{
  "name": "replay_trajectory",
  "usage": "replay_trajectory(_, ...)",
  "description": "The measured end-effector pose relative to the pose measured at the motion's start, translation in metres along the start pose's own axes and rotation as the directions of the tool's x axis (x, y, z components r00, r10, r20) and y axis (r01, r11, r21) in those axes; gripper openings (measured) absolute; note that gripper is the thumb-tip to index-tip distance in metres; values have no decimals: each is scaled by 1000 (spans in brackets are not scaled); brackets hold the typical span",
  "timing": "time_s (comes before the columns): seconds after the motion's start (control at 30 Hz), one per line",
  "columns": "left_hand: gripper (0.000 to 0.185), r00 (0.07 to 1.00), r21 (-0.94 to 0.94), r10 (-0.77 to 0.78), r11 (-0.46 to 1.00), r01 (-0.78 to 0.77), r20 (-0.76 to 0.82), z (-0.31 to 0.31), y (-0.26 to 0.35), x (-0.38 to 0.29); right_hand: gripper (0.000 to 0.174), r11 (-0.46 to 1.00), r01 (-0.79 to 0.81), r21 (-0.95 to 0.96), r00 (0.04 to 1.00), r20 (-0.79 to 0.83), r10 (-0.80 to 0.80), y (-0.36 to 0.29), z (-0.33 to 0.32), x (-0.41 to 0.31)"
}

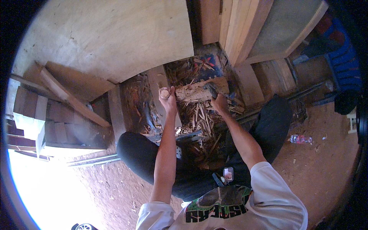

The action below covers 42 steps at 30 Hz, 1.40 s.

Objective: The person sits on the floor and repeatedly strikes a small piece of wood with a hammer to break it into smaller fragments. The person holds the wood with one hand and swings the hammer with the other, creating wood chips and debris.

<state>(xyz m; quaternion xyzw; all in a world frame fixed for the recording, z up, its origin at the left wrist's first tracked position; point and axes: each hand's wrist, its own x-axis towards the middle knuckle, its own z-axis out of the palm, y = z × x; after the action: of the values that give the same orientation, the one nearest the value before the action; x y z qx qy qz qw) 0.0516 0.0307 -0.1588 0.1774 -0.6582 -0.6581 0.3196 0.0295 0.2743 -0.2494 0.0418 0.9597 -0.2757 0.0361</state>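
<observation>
My left hand [169, 104] grips a small, pale, round piece [164, 93] that looks like wood, seen end-on; its length is hidden. To its right, my right hand [220, 104] is closed around a dark hand tool [211, 88], whose exact kind I cannot make out. The tool's upper part overlaps a rough, chipped wooden block [191, 90] between my hands; whether they touch is unclear. Loose wood splinters [201, 116] are heaped below the block, in front of my bent knees.
A large pale panel [120, 31] overhangs the upper left. Timber boards [241, 26] stand at the upper right. A slanting plank [72, 96] and a wooden post [117, 110] are to the left. A plastic bottle [300, 139] lies on the dirt ground at right.
</observation>
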Motion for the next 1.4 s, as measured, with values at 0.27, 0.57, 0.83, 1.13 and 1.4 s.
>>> replay_trajectory(0.27, 21, 969, -41, -91, 994, 103, 231, 4, -2, 0, 43, 995, -94, 19, 994, 60, 92, -8, -7, -1)
replay_trajectory(0.57, 24, 929, 174, -53, 985, -13, 367, 11, -11, -12, 46, 995, -100, -1, 990, 97, 100, -6, -5, 2)
replay_trajectory(0.83, 20, 962, 291, -98, 956, 21, 253, 9, 8, -19, 42, 976, -147, 162, 980, 154, 123, -6, -15, 4)
replay_trajectory(1.13, 25, 998, -147, -67, 987, 63, -22, 29, 80, 23, 55, 994, -42, 104, 997, -64, 49, 26, 11, 24)
replay_trajectory(1.4, 32, 959, 53, -281, 958, 283, -34, 39, 47, 14, 61, 982, -165, 91, 969, 198, 144, 36, 6, 35)
